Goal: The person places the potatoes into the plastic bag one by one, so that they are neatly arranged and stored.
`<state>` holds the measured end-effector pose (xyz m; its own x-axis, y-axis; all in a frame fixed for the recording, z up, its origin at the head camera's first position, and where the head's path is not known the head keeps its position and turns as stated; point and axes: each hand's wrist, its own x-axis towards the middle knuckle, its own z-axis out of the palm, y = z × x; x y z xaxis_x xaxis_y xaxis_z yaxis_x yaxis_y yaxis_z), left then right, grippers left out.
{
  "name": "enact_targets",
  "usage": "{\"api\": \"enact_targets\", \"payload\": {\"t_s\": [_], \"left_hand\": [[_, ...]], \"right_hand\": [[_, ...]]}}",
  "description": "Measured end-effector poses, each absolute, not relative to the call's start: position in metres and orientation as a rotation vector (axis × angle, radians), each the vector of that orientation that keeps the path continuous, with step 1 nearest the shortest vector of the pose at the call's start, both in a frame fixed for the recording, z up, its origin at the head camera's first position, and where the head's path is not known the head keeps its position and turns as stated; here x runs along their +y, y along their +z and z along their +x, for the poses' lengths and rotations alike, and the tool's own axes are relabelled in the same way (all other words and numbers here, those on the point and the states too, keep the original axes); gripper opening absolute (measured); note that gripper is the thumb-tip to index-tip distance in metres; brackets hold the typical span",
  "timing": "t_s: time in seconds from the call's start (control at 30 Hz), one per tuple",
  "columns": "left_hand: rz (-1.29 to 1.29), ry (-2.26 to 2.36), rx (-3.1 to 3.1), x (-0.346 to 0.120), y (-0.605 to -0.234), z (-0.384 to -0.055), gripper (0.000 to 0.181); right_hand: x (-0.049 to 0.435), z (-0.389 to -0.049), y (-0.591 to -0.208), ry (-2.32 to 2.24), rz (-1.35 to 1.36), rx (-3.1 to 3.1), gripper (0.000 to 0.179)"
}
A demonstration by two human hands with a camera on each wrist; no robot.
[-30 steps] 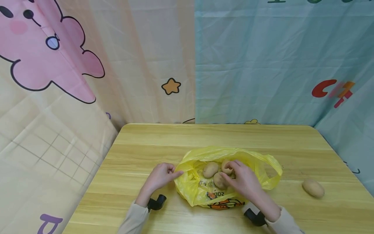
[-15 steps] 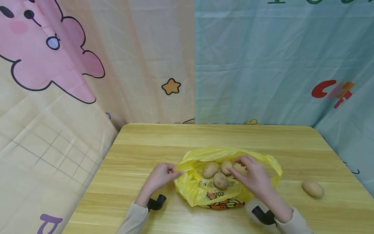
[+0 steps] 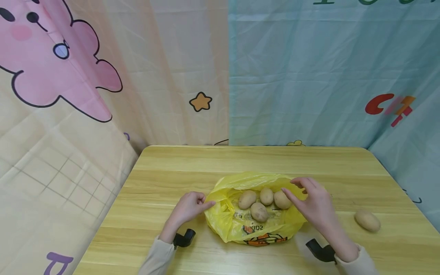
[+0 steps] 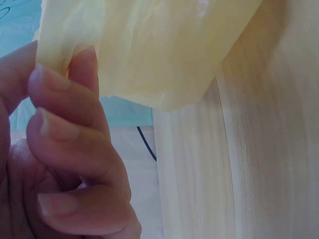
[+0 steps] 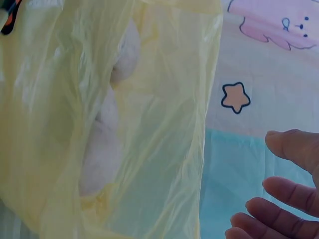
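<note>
In the head view a yellow plastic bag (image 3: 223, 229) lies with its mouth spread wide. Several potatoes (image 3: 259, 212) sit inside, on its printed inner face. My left hand (image 3: 187, 209) pinches the left edge of the bag between thumb and forefinger; the left wrist view shows the thin yellow plastic (image 4: 154, 50) at those fingertips. Over the right end of the bag is my right hand (image 3: 316, 206), fingers apart and holding nothing. The right wrist view has its spread fingers (image 5: 279, 214) beside the bag, with pale potatoes (image 5: 102, 154) partly behind the plastic.
One more potato (image 3: 367, 220) lies on the wooden table (image 3: 172, 164), right of the bag. A black curved piece sits at each wrist, one by the left wrist (image 3: 184, 237). Printed cloth (image 3: 295, 76) hangs behind the table's far edge.
My right hand has drawn away rightward from the potatoes in the bag, uncovering the rightmost one. The left hand keeps its pinch on the bag's edge.
</note>
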<state>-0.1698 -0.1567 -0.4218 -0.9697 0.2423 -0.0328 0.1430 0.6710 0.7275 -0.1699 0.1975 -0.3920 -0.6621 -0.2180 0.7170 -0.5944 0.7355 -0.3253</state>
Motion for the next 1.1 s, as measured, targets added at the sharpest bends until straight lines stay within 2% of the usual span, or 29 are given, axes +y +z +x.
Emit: {"api": "enact_targets", "payload": {"t_s": [1.1], "left_hand": [[0.320, 1.195, 2.764, -0.157, -0.420, -0.168, 0.041]], "right_hand": [[0.284, -0.165, -0.383, 0.718, 0.098, -2.392, 0.040]]}}
